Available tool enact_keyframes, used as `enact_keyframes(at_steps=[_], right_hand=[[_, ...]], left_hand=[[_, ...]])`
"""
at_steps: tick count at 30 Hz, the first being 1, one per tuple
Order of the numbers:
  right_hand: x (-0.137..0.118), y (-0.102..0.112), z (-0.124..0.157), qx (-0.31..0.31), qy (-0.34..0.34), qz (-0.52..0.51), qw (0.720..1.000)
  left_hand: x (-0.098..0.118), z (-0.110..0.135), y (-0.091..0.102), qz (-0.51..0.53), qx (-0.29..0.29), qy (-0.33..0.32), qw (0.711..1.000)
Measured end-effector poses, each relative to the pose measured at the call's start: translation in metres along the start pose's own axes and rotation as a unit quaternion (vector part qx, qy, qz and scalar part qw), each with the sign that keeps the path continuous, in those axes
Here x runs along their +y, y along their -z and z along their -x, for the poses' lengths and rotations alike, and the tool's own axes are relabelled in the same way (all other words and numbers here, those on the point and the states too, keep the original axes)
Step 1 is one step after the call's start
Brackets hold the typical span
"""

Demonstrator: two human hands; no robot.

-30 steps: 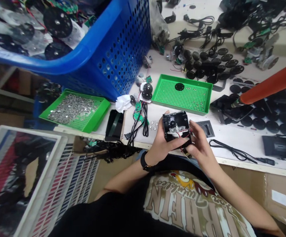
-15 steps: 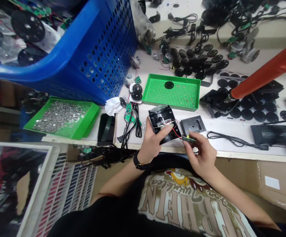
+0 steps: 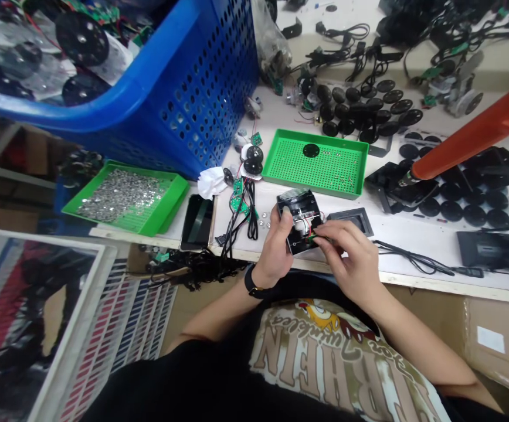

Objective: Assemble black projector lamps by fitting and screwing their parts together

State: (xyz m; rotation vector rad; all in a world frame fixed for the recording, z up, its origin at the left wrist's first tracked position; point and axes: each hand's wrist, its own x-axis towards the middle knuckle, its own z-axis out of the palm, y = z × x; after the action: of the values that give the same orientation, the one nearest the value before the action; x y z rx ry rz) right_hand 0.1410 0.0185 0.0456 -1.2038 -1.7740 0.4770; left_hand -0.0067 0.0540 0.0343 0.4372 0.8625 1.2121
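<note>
Black plastic housing (image 3: 301,246) is the piece in hand, its inner side facing up, with a small green circuit board (image 3: 314,237) and a thin red wire (image 3: 312,225) at that inner face. From where I'm watching, the work in hand looks like seating that board inside the housing. The left hand (image 3: 274,243) is closed around the housing, thumb over its top, holding it up just above the white workbench (image 3: 421,231). The right hand (image 3: 346,252) pinches the board between its fingertips, right against the housing. I'd want the next move to keep the red wire clear of the board's edge, though I cannot tell how the board sits beneath those fingers. A grey square frame (image 3: 351,221) lies just beside the housing, with a green perforated tray (image 3: 325,176) beyond it
</note>
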Motion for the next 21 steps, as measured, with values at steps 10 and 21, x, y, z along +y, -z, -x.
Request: enact_keyframes(at_steps=[10,21], right_hand=[[0.011,0.035,-0.015,-0.111,0.244,0.372,0.888],[0.007,0.045,-0.036,-0.133,0.332,0.365,0.859]], left_hand=[[0.009,0.000,0.004,-0.074,0.023,-0.024,0.997],[0.004,-0.005,0.010,-0.107,0.024,-0.045,0.993]])
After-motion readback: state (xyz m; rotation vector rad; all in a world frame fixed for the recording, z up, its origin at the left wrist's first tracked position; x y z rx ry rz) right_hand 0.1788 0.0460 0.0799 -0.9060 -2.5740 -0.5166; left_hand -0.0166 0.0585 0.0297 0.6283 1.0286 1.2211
